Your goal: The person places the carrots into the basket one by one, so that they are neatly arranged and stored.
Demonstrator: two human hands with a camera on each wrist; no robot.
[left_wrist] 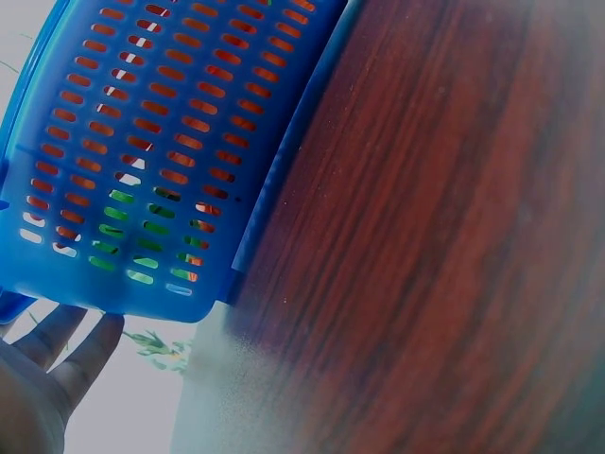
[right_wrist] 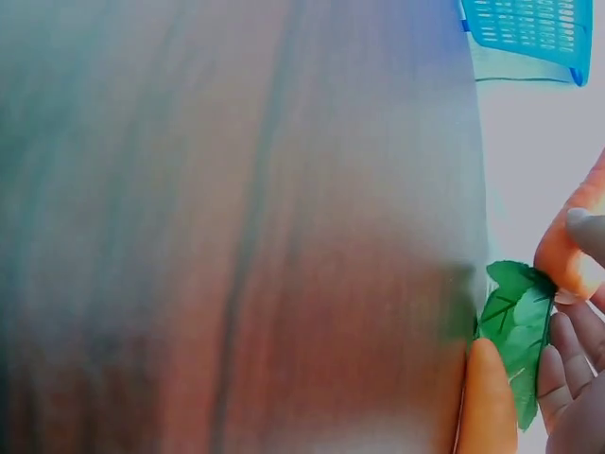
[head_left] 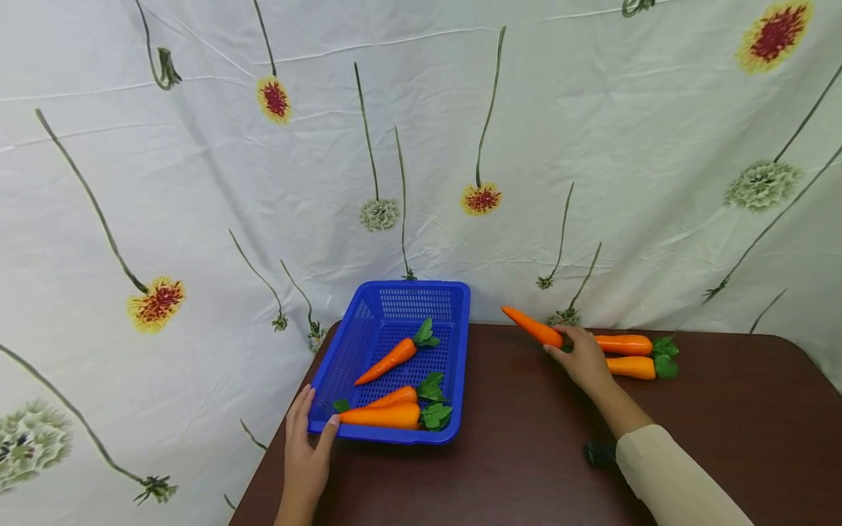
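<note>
In the head view my right hand (head_left: 584,359) pinches an orange carrot (head_left: 531,326) near its leafy end, its tip pointing up and left. The right wrist view shows its green leaves (right_wrist: 518,317) beside my fingers. Two more carrots, one behind (head_left: 625,344) and one nearer (head_left: 631,367), lie just right of this hand. My left hand (head_left: 308,446) touches the near left corner of a blue plastic basket (head_left: 458,358), fingers fairly straight along its side, thumb at the front rim. Inside lie a carrot (head_left: 392,361) at the middle and two carrots (head_left: 384,416) by the near wall.
A dark brown wooden table (head_left: 520,438) bears everything. A white flowered cloth (head_left: 421,146) hangs close behind it. Near my right sleeve (head_left: 671,467) there is a small black object (head_left: 598,454), its kind unclear.
</note>
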